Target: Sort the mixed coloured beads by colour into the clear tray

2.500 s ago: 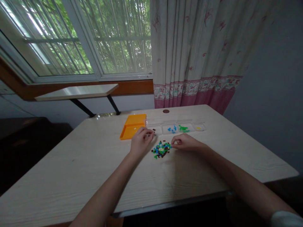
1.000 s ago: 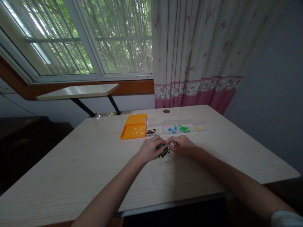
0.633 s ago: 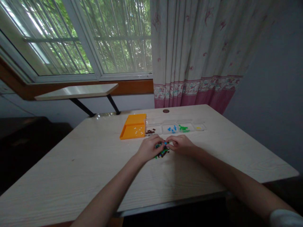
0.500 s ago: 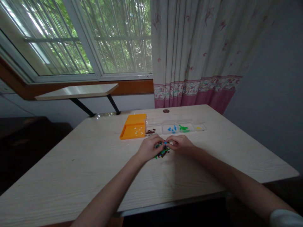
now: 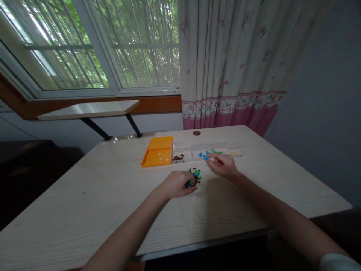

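A heap of small building blocks (image 5: 197,177) in green, blue and dark brown lies on the table. Over its left side rests my left hand (image 5: 177,183), thumb and fingers apart, with loose pieces between them. Farther forward, my right hand (image 5: 224,164) reaches to the near edge of a clear tray with blue blocks (image 5: 200,154). Its thumb and forefinger pinch a small blue block (image 5: 205,158) there. Behind that hand, green blocks (image 5: 216,151) are partly covered.
An orange open box (image 5: 143,163) holds white pieces. Beside it, clear trays hold brown blocks (image 5: 178,157) and a yellow piece (image 5: 235,153). A raised shelf (image 5: 93,108) stands at the table's back left. The table's front edge (image 5: 203,242) runs below my arms.
My right hand has moved from the heap, where both hands met at a blue block, forward to the blue tray. My left hand has lowered onto the heap and its fingers have parted.
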A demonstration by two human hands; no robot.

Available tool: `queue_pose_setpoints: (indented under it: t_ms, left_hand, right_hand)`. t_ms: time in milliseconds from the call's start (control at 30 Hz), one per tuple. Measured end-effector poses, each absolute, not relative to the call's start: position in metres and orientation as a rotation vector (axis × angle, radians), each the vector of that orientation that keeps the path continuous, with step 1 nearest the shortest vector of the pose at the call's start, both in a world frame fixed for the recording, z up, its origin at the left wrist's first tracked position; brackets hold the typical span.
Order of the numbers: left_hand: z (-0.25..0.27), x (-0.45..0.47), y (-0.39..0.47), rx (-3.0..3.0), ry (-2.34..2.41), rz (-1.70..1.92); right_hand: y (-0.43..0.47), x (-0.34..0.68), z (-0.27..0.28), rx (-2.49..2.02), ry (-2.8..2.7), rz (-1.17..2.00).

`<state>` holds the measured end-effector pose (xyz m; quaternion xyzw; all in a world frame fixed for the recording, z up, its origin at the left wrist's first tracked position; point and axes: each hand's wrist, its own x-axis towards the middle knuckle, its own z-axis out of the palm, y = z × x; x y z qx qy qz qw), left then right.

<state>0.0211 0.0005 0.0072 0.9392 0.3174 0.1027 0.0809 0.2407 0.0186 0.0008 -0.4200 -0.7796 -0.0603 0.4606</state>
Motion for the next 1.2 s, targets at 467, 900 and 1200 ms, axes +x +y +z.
queue_pose_setpoints:
  t_ms: [467, 900, 1200]
  left_hand:
    - [0.003, 0.025, 0.000, 2.841, 0.989, 0.266]
    - [0.004, 0.028, -0.003, 2.869, 0.979, 0.272]
    - [0.006, 0.028, -0.003, 2.887, 0.947, 0.252]
  right_hand:
    - [0.020, 0.240, -0.001, -1.000, -1.909, -0.161]
    - [0.037, 0.248, -0.010, -1.345, -1.910, 0.032]
    - [0.055, 0.256, -0.020, -1.532, -1.843, 0.085]
